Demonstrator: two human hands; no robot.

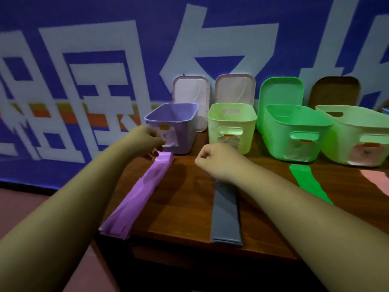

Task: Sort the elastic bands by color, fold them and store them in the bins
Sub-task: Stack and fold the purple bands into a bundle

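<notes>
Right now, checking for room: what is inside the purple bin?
Only the bare inner walls of the purple bin show. Its floor is hidden behind the front wall, so anything lying there cannot be seen.

Left forearm (84,186) and right forearm (299,207) are bare along their visible length; left hand (147,140) and right hand (212,161) likewise bare.

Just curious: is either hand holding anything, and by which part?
The left hand pinches the purple band at its far end. The right hand is curled over the far end of the grey band; a hold cannot be told.
</notes>
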